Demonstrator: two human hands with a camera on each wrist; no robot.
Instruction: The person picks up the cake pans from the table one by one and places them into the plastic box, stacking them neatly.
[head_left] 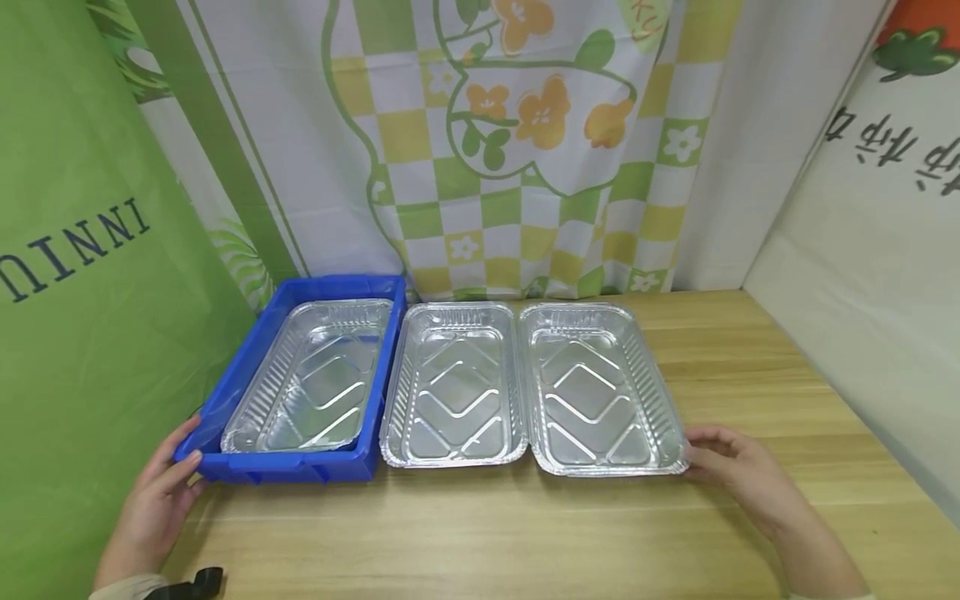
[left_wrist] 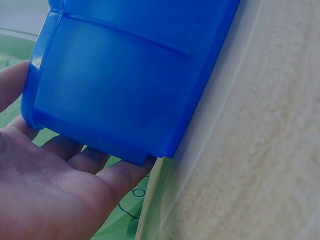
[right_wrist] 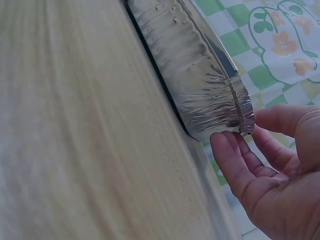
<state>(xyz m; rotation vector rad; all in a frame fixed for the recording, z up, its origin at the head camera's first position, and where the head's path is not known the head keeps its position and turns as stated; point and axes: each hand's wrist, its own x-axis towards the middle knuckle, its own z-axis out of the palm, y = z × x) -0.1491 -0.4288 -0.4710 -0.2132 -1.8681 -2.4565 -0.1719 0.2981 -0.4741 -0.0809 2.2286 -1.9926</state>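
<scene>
On the left of the table stands a blue plastic tray (head_left: pixel 285 467) with one silver foil pan (head_left: pixel 318 387) inside it. My left hand (head_left: pixel 157 500) holds the tray's near left corner; the left wrist view shows the thumb at the rim and the fingers along the tray's outer wall (left_wrist: pixel 110 75). Two more foil pans, a middle pan (head_left: pixel 459 392) and a right pan (head_left: pixel 592 392), stand side by side to the right of the tray. At the right pan's near right corner (right_wrist: pixel 220 100), my right hand (head_left: pixel 738 475) pinches the rim between thumb and fingers.
A wooden table (head_left: pixel 480 533) bears everything. Patterned cloth (head_left: pixel 480 225) hangs behind the pans, a green cloth (head_left: pixel 90 350) closes in the left side, and a pale cloth (head_left: pixel 862 275) runs along the right.
</scene>
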